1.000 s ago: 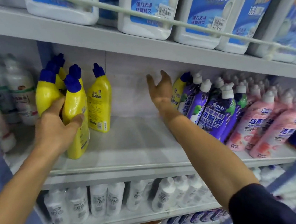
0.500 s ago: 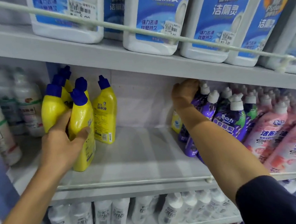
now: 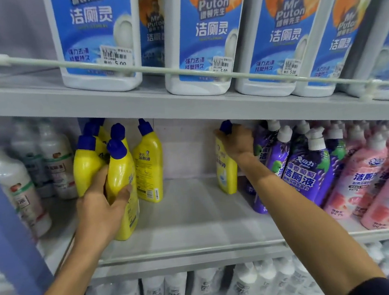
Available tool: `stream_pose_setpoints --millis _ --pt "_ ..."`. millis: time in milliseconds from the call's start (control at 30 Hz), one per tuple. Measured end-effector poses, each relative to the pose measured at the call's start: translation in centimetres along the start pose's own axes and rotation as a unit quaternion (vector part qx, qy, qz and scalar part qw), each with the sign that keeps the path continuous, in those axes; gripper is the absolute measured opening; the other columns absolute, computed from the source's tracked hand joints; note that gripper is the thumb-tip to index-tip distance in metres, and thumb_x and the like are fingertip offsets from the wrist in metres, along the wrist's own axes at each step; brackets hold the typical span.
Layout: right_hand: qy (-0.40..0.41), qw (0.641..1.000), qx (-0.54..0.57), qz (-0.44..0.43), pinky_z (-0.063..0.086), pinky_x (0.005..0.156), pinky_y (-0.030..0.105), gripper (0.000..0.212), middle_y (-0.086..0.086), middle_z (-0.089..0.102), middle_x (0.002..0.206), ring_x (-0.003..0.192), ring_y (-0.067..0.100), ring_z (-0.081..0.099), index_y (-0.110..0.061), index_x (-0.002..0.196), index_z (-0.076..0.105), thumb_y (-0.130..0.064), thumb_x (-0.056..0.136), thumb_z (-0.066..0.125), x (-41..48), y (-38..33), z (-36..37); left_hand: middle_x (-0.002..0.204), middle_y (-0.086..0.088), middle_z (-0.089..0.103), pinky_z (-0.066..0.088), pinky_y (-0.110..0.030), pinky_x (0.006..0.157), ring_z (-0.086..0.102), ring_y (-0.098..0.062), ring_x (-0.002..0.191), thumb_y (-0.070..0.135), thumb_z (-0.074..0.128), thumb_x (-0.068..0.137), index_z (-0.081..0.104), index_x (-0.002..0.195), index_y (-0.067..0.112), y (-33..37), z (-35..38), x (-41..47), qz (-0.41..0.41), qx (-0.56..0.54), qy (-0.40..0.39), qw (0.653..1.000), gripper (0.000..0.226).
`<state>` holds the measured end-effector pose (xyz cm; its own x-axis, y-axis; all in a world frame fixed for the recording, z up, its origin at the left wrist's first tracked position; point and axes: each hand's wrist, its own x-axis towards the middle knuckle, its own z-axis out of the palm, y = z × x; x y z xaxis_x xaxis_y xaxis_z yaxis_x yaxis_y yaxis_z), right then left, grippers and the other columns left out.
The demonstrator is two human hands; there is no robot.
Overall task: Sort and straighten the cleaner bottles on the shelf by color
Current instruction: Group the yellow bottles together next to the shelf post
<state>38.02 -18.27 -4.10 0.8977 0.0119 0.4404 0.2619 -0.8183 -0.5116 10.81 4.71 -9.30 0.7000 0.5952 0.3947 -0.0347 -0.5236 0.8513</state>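
The middle shelf (image 3: 196,219) is seen spanning the frame, with a bare stretch of board at its centre. Above it, along the top of the frame, large white jugs (image 3: 196,39) with blue labels are lined up behind a pale guard rail (image 3: 108,66). At the lower right, pink bottles (image 3: 364,177) are seen leaning leftward in a row. Just left of them, purple bottles (image 3: 311,173) with white caps are tilted the same way. At the far left, white bottles (image 3: 56,166) are blurred behind a blue upright post (image 3: 3,215). More white bottles (image 3: 156,293) are ranged on the shelf below, along the bottom of the frame.

A cluster of yellow bottles (image 3: 148,166) with dark blue caps is grouped at the centre left of the middle shelf. The front yellow bottle (image 3: 122,174) of that cluster is gripped round its body by the left hand (image 3: 98,205), thumb on one side and fingers on the other, and its base is set on the board.

A lone yellow bottle (image 3: 224,170) is held upright at the centre right, just beside the purple bottles and well apart from the cluster. Its neck is clasped below the blue cap (image 3: 225,126) by the right hand (image 3: 238,140), fingers curled. Whether its base touches the board cannot be told.
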Motion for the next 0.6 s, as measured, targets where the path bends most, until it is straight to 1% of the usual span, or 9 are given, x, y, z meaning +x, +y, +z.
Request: stream_pose_setpoints --millis 33,100,167,267,367,433,500,600 --pt "-0.002 1.0 0.01 -0.001 0.046 0.071 0.038 0.055 0.021 0.073 0.098 0.095 0.04 0.068 -0.003 0.092 0.069 -0.057 0.093 0.062 -0.6 -0.3 -0.3 0.115 -0.002 0.072 0.05 -0.039 0.091 0.065 -0.035 0.107 0.025 0.073 0.091 0.056 0.136 0.033 0.0 0.0 -0.1 0.002 0.004 0.002 1.0 0.048" --pt "-0.014 0.999 0.032 -0.002 0.04 0.067 0.035 0.053 0.02 0.073 0.091 0.09 0.039 0.068 -0.01 0.075 0.059 -0.059 0.093 0.061 -2.1 -1.3 -0.8 0.114 -0.003 0.071 0.051 -0.04 0.091 0.065 -0.037 0.107 0.026 0.072 0.092 0.055 0.137 0.033 0.1 0.1 -0.1 0.003 0.011 0.008 1.0 0.049" --pt "-0.03 0.997 0.065 -0.013 0.039 0.066 0.035 0.053 0.016 0.069 0.08 0.081 0.034 0.065 -0.016 0.065 0.05 -0.061 0.091 0.062 -3.8 -2.7 -0.7 0.111 -0.001 0.071 0.049 -0.037 0.088 0.065 -0.036 0.105 0.025 0.072 0.092 0.055 0.136 0.031 0.1 0.2 -0.3 0.013 0.013 0.012 1.0 0.048" --pt "-0.053 0.989 0.138 -0.016 0.034 0.06 0.035 0.054 0.002 0.054 0.061 0.063 0.021 0.051 -0.017 0.062 0.049 -0.061 0.088 0.067 -6.1 -5.0 0.1 0.111 -0.006 0.072 0.046 -0.035 0.082 0.066 -0.038 0.101 0.023 0.071 0.093 0.056 0.135 0.024 0.3 0.3 -0.4 0.035 0.034 0.021 0.999 0.045" --pt "-0.068 0.978 0.197 0.004 0.03 0.057 0.036 0.062 -0.002 0.039 0.051 0.054 0.016 0.039 -0.016 0.054 0.04 -0.06 0.087 0.07 -7.4 -6.9 0.9 0.113 -0.01 0.073 0.046 -0.036 0.081 0.066 -0.039 0.101 0.021 0.071 0.092 0.057 0.135 0.02 0.3 0.6 -0.4 0.041 0.041 0.03 0.998 0.045" --pt "-0.068 0.972 0.226 0.01 0.028 0.057 0.036 0.064 -0.004 0.036 0.048 0.051 0.014 0.035 -0.017 0.052 0.038 -0.058 0.085 0.073 -8.1 -8.0 1.1 0.116 -0.011 0.072 0.048 -0.038 0.086 0.065 -0.039 0.105 0.02 0.072 0.092 0.057 0.136 0.018 0.3 0.6 -0.3 0.051 0.043 0.031 0.997 0.047" --pt "-0.072 0.968 0.239 0.004 0.028 0.055 0.035 0.062 -0.006 0.035 0.045 0.049 0.013 0.034 -0.018 0.05 0.04 -0.056 0.085 0.075 -8.8 -9.0 1.3 0.119 -0.013 0.071 0.048 -0.04 0.089 0.064 -0.04 0.107 0.02 0.073 0.091 0.056 0.137 0.017 0.1 0.6 -0.1 0.057 0.044 0.032 0.997 0.048" --pt "-0.071 0.965 0.251 0.004 0.027 0.052 0.032 0.062 -0.004 0.036 0.046 0.048 0.015 0.034 -0.017 0.05 0.042 -0.057 0.084 0.075 -9.9 -10.4 1.6 0.12 -0.015 0.07 0.049 -0.043 0.091 0.063 -0.042 0.108 0.019 0.073 0.091 0.056 0.137 0.015 -0.5 0.7 0.3 0.065 0.038 0.032 0.997 0.05"
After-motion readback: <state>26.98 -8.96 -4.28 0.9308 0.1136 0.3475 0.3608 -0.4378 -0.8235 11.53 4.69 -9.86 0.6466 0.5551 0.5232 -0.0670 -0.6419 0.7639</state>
